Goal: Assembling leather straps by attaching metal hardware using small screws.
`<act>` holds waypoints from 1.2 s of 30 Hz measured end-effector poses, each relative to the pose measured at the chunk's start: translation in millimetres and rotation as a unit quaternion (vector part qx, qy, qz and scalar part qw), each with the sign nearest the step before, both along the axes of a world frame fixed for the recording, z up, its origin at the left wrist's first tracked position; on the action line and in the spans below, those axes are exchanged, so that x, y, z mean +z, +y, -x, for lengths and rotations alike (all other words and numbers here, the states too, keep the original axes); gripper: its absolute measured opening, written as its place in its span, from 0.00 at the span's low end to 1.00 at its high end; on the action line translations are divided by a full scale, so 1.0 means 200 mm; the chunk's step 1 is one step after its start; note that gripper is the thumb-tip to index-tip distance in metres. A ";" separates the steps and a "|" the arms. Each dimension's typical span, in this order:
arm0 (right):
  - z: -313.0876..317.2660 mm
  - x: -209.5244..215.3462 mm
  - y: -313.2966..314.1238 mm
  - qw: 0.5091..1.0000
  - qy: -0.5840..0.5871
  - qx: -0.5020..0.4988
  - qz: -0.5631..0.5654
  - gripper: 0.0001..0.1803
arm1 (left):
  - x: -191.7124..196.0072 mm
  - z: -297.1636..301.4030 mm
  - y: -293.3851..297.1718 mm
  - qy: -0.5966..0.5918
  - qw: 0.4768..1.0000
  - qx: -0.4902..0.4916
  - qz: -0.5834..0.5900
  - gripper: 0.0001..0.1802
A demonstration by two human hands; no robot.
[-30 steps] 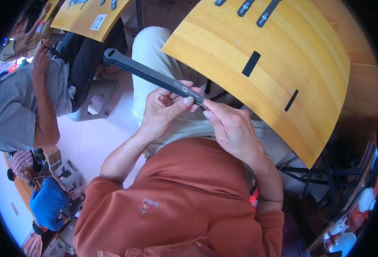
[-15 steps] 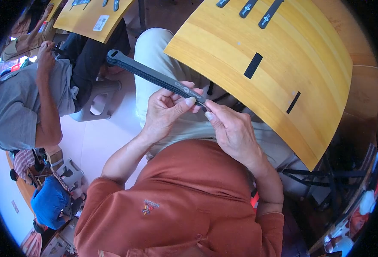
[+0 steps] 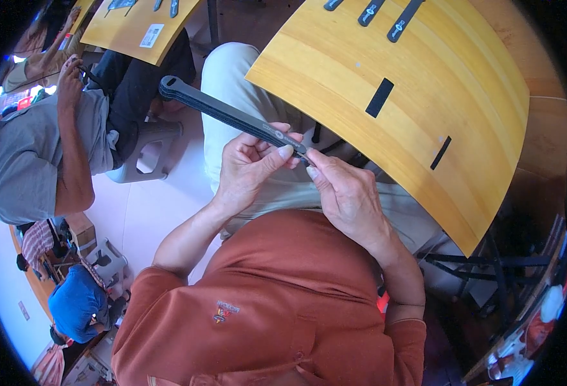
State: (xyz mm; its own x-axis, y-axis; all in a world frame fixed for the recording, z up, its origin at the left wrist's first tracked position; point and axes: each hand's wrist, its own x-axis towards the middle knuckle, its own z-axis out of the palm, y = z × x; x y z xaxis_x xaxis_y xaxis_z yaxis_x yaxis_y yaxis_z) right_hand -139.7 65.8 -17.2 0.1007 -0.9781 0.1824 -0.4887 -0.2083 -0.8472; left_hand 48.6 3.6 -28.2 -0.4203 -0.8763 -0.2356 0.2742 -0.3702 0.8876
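Fitting step, by the look: long dark strap [image 3: 232,116] above lap, near end pinched in left hand [image 3: 248,170], right hand [image 3: 348,196] fingertips closed on same end; next likely needs fine fingertip alignment beside yellow table [image 3: 412,128]

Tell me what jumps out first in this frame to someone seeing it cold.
The eye lands on the long dark flat strip at centre, pinched at its near end by the left hand and right hand and slanting up to the left. Right behind it, the curved yellow wooden tabletop fills the upper right, with short black strips lying on it. A person in a grey shirt sits at far left.
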 end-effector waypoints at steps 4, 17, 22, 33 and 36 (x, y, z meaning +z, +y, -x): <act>-0.01 -0.02 0.00 1.000 -0.003 -0.009 0.017 0.14 | 0.00 0.00 0.00 -0.003 1.000 0.000 0.000 0.19; -0.04 -0.03 0.02 0.996 0.083 -0.034 0.027 0.14 | 0.02 0.02 0.04 -0.074 0.996 0.019 0.036 0.20; -0.03 0.02 0.00 0.996 0.080 -0.017 -0.043 0.14 | -0.01 0.02 0.07 -0.115 0.988 0.042 0.096 0.18; -0.03 0.01 -0.02 0.992 0.116 0.001 -0.055 0.14 | 0.02 0.02 0.10 -0.150 0.982 0.033 0.107 0.15; 0.00 -0.01 -0.02 0.999 0.040 0.009 -0.027 0.13 | 0.04 0.02 0.08 -0.108 0.992 0.025 0.053 0.15</act>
